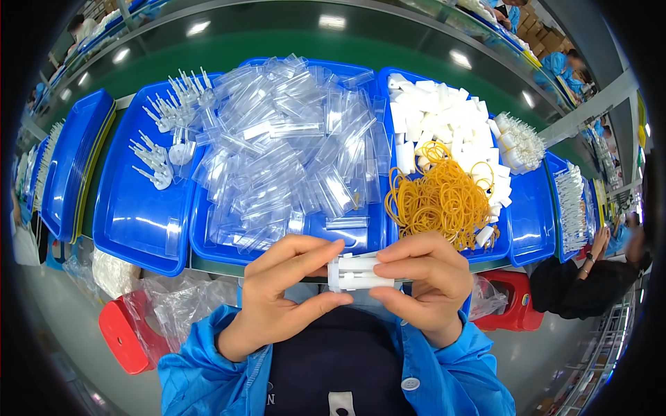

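Both hands pinch a small white plastic part (359, 272) just above the lap: left hand (281, 295) grips its left end, right hand (423, 281) its right. Fingers cover both ends, so the shape is hard to read. Behind on the desk: blue tray (139, 222) of clear sleeves (291, 152), yellow rubber bands (440, 201), white blocks (444, 118). Far trays blur at the rim.

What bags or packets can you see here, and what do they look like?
Clear plastic sleeves: heaped in the middle blue tray, long and see-through.
Crumpled clear bag: lower left, over a red stool.
Clear bag: lower right, by another red stool.
No signs or screens show.
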Motion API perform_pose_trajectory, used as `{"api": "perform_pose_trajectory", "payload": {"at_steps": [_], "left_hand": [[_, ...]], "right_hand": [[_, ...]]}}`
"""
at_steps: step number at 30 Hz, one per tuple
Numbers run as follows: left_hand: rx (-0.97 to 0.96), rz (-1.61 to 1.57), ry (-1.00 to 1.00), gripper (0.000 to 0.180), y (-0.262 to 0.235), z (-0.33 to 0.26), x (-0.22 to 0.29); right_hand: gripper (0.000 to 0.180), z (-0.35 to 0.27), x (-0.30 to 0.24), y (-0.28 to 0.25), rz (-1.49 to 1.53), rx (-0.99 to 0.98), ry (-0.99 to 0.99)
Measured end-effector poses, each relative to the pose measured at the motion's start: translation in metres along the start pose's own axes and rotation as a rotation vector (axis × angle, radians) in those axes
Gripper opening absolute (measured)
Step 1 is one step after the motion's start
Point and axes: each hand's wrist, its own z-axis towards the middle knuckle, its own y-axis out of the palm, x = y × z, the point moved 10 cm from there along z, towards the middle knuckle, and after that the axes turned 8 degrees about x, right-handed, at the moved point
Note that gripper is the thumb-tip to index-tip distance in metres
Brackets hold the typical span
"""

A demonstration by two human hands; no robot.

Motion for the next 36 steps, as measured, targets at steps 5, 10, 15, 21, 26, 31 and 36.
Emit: {"api": "perform_pose_trajectory", "payload": {"at_steps": [5,10,15,21,26,31,36], "left_hand": [[-0.013,0.129,0.097,0.055,0.006,0.002,0.009],[0.040,0.035,0.007,0.052,0.005,-0.001,-0.006],[0.141,-0.170,-0.077,0.044,0.000,-0.002,-0.010],[0.053,-0.224,-0.067,0.046,0.009,-0.002,-0.017],[0.082,-0.253,-0.110,0.052,0.008,0.001,-0.016],[0.058,-0.287,-0.130,0.052,0.006,0.001,-0.014],[0.056,-0.227,-0.062,0.049,0.006,-0.001,-0.013]], "right_hand": [[0.018,-0.011,0.012,-0.003,0.034,0.077,0.078],[0.016,-0.013,-0.002,-0.012,-0.038,0.091,-0.112],[0.015,0.007,0.018,-0.132,-0.728,0.341,-0.077],[0.023,-0.006,0.095,-0.217,-0.909,0.328,0.203],[0.021,-0.006,0.095,-0.205,-1.021,0.341,0.054],[0.017,-0.019,0.079,-0.211,-0.838,0.499,0.133],[0.020,-0.015,0.049,-0.152,-0.156,0.450,0.203]]}}
